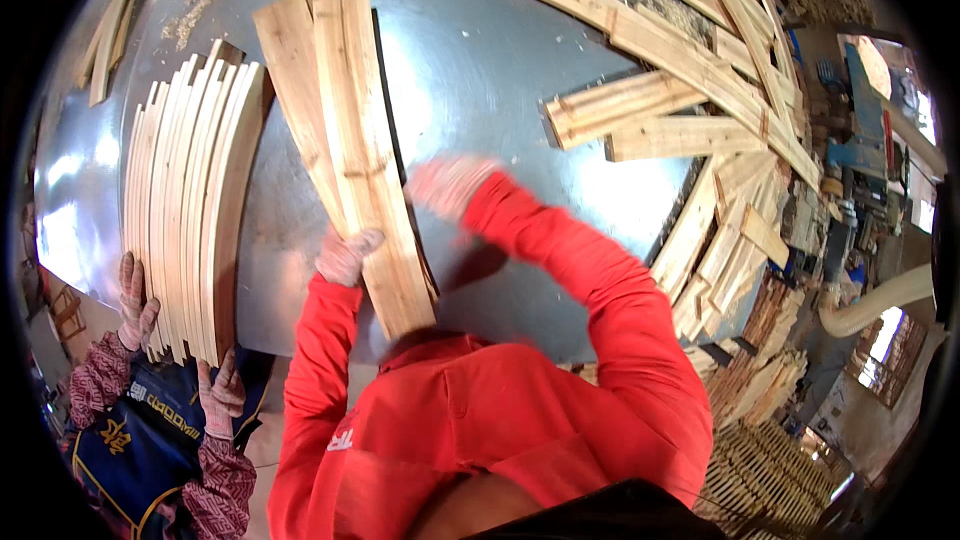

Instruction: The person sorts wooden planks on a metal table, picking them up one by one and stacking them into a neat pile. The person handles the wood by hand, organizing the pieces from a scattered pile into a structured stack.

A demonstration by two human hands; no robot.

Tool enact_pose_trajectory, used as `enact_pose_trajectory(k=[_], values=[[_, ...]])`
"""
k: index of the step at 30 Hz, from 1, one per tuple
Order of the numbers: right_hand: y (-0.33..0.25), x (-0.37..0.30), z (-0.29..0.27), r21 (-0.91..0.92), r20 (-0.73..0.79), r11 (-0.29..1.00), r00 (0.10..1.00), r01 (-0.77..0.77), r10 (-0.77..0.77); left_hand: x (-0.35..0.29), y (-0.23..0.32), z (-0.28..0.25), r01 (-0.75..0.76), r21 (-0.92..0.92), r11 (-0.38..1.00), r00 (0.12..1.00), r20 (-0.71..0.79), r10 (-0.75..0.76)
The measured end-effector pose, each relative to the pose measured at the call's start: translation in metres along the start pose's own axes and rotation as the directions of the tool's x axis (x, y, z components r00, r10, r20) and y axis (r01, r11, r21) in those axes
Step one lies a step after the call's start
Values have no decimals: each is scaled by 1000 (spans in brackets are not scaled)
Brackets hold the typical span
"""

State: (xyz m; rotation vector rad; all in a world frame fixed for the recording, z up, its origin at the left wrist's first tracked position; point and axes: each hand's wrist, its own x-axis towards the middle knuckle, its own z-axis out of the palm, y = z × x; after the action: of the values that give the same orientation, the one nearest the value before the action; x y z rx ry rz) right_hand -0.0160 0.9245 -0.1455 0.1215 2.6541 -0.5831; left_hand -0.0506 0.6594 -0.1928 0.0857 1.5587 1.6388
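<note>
A few wooden boards [362, 140] lie overlapping in front of me on the metal tabletop [470, 70], their far ends fanned to the left. My left hand [345, 255], in a pale work glove, grips the left edge of the near part, with its thumb over the top face. Just right of the boards is my right hand [450, 185], also gloved. Motion smears its fingers, so neither their pose nor any hold shows. A dark strip runs along the right edge of the boards.
At left, a co-worker's gloved hands [222, 395] hold the near end of a row of upright-set slats [185, 210]. Long planks [680, 50] and short offcuts [725, 250] pile up on the right. Sawdust [195, 12] lies at the far left.
</note>
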Motion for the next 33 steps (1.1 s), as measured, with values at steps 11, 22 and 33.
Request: enact_pose_trajectory(k=[11, 22, 33], values=[[277, 43, -124, -173, -338, 844, 835, -508, 433, -85, 100, -90, 211, 977, -23, 897, -184, 401], [244, -137, -51, 796, -403, 602, 794, 60, 455, -99, 3, -182, 390, 911, -133, 700, -199, 686], [79, -173, -42, 723, -328, -617, 941, 310, 87, 0, 94, -132, 407, -736, 541, 899, 426, -98]])
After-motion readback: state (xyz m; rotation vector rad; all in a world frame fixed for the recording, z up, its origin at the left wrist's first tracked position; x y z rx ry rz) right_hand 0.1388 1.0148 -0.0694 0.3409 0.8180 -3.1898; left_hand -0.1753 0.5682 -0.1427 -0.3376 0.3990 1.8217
